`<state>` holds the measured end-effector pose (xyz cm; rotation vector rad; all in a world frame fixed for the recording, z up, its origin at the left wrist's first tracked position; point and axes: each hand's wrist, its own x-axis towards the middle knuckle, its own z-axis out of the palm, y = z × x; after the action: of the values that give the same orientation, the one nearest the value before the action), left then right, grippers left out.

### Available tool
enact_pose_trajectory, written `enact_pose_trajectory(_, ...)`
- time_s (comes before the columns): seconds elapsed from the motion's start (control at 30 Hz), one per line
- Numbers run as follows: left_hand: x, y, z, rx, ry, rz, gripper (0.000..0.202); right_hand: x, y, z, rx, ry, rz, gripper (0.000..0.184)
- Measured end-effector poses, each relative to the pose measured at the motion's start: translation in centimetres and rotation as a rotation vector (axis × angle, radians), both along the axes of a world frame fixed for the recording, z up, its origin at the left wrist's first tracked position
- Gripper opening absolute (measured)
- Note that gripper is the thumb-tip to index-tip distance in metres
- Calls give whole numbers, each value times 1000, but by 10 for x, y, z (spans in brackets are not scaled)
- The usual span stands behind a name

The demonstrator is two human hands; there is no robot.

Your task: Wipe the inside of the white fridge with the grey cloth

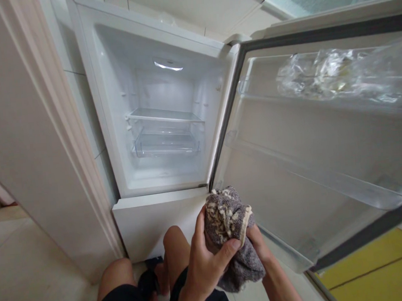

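Observation:
A bunched grey-brown cleaning cloth (238, 269) with a pale edge is held up in front of the open fridge. My left hand (208, 260) grips it from the left, thumb across its front. From the right, my right hand (259, 245) holds the same cloth, its fingers largely hidden behind the fabric. Just beyond the cloth is the fridge compartment (126, 169), lit inside, with a glass shelf (166, 114) and a clear drawer (168, 146). The fridge door (306, 138) stands swung open to the right of my hands.
Clear plastic bags (319, 73) sit in the door's top rack. Lower down is another clear door rack (327, 178). A door frame (43, 111) rises on the left. Below the compartment is a white lower door (158, 227). Yellow cabinet fronts (377, 266) stand at the lower right.

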<state>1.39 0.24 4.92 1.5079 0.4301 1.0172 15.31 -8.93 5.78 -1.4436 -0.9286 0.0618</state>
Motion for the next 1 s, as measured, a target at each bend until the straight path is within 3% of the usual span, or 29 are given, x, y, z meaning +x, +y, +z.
enact_pose_trajectory(0.1,0,2,5,11,-10,64,78,2,4,1,-35,60,123,54)
enact_pose_trajectory(0.17,3,2,5,-15,-59,132,70,5,7,-2,-75,-26,129,46)
enact_pose_trajectory(0.27,11,1,2,-89,-122,189,64,9,12,-12,-73,-126,0,45)
enact_pose_trajectory(0.33,17,-1,-2,-121,-133,246,61,7,14,-20,-35,-90,-93,43)
enact_pose_trajectory(0.5,31,-6,-21,-174,-197,436,55,-18,7,-27,44,37,-170,37)
enact_pose_trajectory(0.6,40,-7,-35,-265,-263,529,60,-36,-6,-23,84,-113,-301,34)
enact_pose_trajectory(0.7,44,-11,-41,-217,-365,613,62,-51,-14,-20,-2,-256,-239,34)
enact_pose_trajectory(0.8,42,-24,-42,-112,-455,508,69,-60,-12,-19,-73,-215,-92,48)
enact_pose_trajectory(1.0,43,-49,-50,-20,-342,381,77,-54,-5,-17,6,-125,-121,68)
